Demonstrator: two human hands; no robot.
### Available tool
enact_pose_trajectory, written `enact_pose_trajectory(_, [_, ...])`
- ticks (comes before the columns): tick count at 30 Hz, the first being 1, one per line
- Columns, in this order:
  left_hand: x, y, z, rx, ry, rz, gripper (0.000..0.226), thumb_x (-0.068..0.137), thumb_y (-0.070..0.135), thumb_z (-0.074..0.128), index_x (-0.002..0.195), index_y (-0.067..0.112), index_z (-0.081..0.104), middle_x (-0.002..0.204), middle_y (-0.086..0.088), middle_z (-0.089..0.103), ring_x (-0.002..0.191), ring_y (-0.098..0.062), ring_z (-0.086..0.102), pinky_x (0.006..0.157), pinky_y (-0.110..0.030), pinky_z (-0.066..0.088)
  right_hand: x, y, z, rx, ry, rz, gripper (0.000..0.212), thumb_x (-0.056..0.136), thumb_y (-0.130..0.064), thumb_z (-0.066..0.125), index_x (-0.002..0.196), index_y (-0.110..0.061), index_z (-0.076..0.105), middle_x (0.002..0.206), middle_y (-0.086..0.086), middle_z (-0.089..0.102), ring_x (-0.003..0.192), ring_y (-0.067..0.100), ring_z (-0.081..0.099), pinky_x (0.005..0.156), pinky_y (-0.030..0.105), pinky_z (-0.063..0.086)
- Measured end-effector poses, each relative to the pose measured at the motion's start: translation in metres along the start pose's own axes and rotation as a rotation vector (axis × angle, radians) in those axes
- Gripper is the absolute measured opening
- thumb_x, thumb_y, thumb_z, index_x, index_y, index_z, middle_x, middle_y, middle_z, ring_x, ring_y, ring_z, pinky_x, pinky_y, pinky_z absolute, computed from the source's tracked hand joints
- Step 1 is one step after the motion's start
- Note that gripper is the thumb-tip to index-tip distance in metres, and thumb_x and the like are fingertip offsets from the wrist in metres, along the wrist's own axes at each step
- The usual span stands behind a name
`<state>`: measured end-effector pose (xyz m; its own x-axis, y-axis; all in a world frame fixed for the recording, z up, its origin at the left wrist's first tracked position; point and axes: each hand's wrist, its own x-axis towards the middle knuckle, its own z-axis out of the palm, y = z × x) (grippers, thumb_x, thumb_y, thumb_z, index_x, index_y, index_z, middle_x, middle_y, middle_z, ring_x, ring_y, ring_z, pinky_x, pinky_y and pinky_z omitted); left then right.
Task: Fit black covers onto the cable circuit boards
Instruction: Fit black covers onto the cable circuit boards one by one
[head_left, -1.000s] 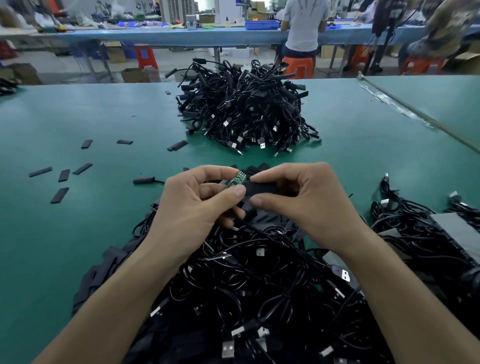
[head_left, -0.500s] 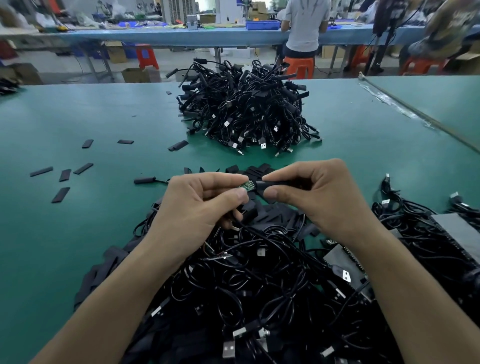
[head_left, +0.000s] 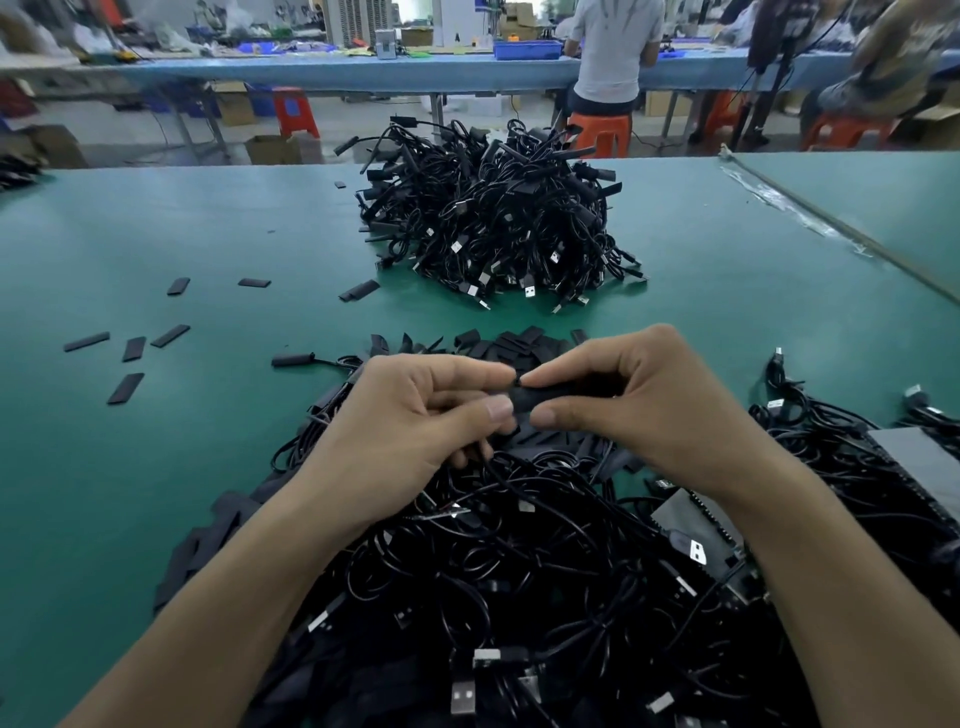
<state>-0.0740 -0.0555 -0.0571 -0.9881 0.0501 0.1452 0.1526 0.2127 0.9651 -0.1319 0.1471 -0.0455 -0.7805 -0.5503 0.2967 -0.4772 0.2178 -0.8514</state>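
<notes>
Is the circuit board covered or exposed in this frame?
Covered, as far as visible: no green shows; left hand and right hand pinch the black cover.

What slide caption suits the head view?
Left hand and right hand pinch a cover above a cable pile on a green table.

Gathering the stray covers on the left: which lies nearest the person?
The stray cover lying alone, nearer than the row of three; every other one sits farther up the green table.
</notes>
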Motion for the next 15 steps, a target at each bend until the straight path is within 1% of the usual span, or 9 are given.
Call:
enact_pose_trajectory(1, [-0.0001,0.0,-0.0005,0.006,-0.018,0.002,0.033,0.087,0.009,0.072,0.115,0.025,0.066,0.077,-0.003,0.077,0.059,-0.008,0.067,0.055,-0.014,0.049,0.0002,-0.0003,0.0013,-0.012,-0.01,-0.006,0.023,0.071,-0.021,0.085,0.092,-0.026,0.079,0.078,-0.014,0.075,0.068,-0.004,0.068,0.062,0.007,0.047])
enact_pose_trajectory(3, [0.0005,-0.0005,-0.0011,0.007,-0.034,0.015,0.045,0.084,0.012,0.075,0.123,0.028,0.059,0.073,-0.005,0.075,0.059,-0.01,0.068,0.055,-0.015,0.049,0.0006,-0.0009,0.0041,-0.039,-0.02,-0.024,0.023,0.072,-0.018,0.086,0.092,-0.027,0.079,0.08,-0.014,0.075,0.073,-0.004,0.069,0.067,0.009,0.048])
enact_pose_trajectory(5, [0.0006,-0.0011,-0.0022,0.001,-0.03,0.021,0.052,0.077,0.025,0.08,0.124,0.03,0.058,0.072,-0.007,0.075,0.06,-0.012,0.068,0.057,-0.016,0.051,0.0008,-0.0015,0.006,-0.061,0.005,-0.049,0.023,0.073,-0.018,0.085,0.092,-0.028,0.079,0.083,-0.014,0.076,0.079,-0.001,0.07,0.073,0.011,0.049])
enact_pose_trajectory(7, [-0.0003,-0.0017,-0.0024,-0.002,-0.009,0.025,0.053,0.071,0.037,0.087,0.119,0.031,0.063,0.076,-0.007,0.076,0.063,-0.017,0.071,0.061,-0.019,0.054,0.0008,-0.0013,0.0059,-0.077,0.054,-0.069,0.022,0.074,-0.017,0.085,0.091,-0.028,0.079,0.083,-0.015,0.076,0.079,0.001,0.071,0.073,0.013,0.052])
enact_pose_trajectory(9, [-0.0008,-0.002,-0.0028,0.005,0.045,0.023,0.044,0.065,0.042,0.088,0.104,0.032,0.07,0.08,-0.005,0.076,0.066,-0.024,0.073,0.062,-0.025,0.057,0.001,-0.001,0.0036,-0.058,0.108,-0.076,0.023,0.073,-0.015,0.085,0.089,-0.03,0.078,0.081,-0.015,0.076,0.076,0.003,0.071,0.07,0.015,0.053])
enact_pose_trajectory(11, [-0.0014,-0.0012,-0.0033,0.026,0.099,0.026,0.036,0.062,0.043,0.088,0.091,0.03,0.072,0.079,-0.004,0.076,0.064,-0.026,0.073,0.058,-0.027,0.058,0.0011,-0.0012,0.0011,-0.044,0.141,-0.082,0.024,0.071,-0.015,0.085,0.087,-0.032,0.077,0.079,-0.017,0.075,0.072,0.002,0.071,0.067,0.011,0.051])
enact_pose_trajectory(13, [-0.0012,-0.0004,-0.0028,0.069,0.119,0.037,0.027,0.065,0.037,0.088,0.085,0.027,0.074,0.074,-0.002,0.075,0.062,-0.022,0.073,0.054,-0.023,0.055,0.0009,-0.0004,0.0003,-0.059,0.134,-0.081,0.024,0.071,-0.015,0.085,0.087,-0.03,0.077,0.078,-0.019,0.074,0.071,0.0,0.07,0.064,0.008,0.049])
enact_pose_trajectory(15, [-0.0009,-0.001,-0.0017,0.106,0.13,0.048,0.015,0.072,0.024,0.087,0.079,0.022,0.074,0.069,-0.001,0.074,0.058,-0.017,0.072,0.052,-0.02,0.054,0.0003,0.0008,0.0006,-0.066,0.116,-0.062,0.023,0.072,-0.013,0.085,0.089,-0.027,0.078,0.077,-0.019,0.074,0.068,-0.001,0.069,0.056,0.007,0.048])
